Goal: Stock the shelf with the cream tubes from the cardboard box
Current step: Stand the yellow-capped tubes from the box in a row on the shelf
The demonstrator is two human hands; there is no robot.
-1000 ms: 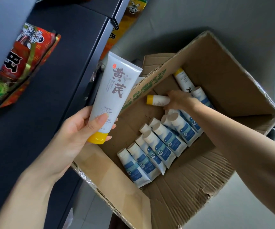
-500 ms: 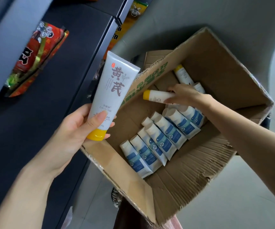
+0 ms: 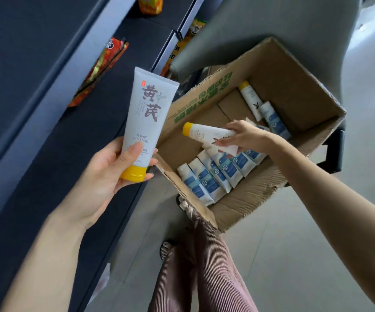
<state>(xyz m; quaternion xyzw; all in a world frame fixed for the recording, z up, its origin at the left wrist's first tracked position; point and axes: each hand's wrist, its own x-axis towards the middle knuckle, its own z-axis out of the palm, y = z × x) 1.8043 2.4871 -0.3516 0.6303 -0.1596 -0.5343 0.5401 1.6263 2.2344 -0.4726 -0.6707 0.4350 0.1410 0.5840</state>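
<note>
- Left hand (image 3: 102,179) grips a white cream tube (image 3: 147,122) near its yellow cap, cap downward, over the dark shelf (image 3: 35,136).
- Right hand (image 3: 247,136) pinches a second tube (image 3: 204,132) inside the cardboard box (image 3: 290,86) — fingers partly cover it.
- Blue-labelled tubes (image 3: 209,181) lie in a row below, the far ones hidden.

A white tube (image 3: 146,122) with a yellow cap (cap down, brown characters on its front) stands upright in the left hand (image 3: 105,176), before the dark shelf (image 3: 47,143). A second tube (image 3: 206,134), also yellow-capped, lies tilted in the right hand (image 3: 245,137) inside the open box (image 3: 294,86). Blue-labelled tubes (image 3: 213,176) lie side by side on the box floor.
</note>
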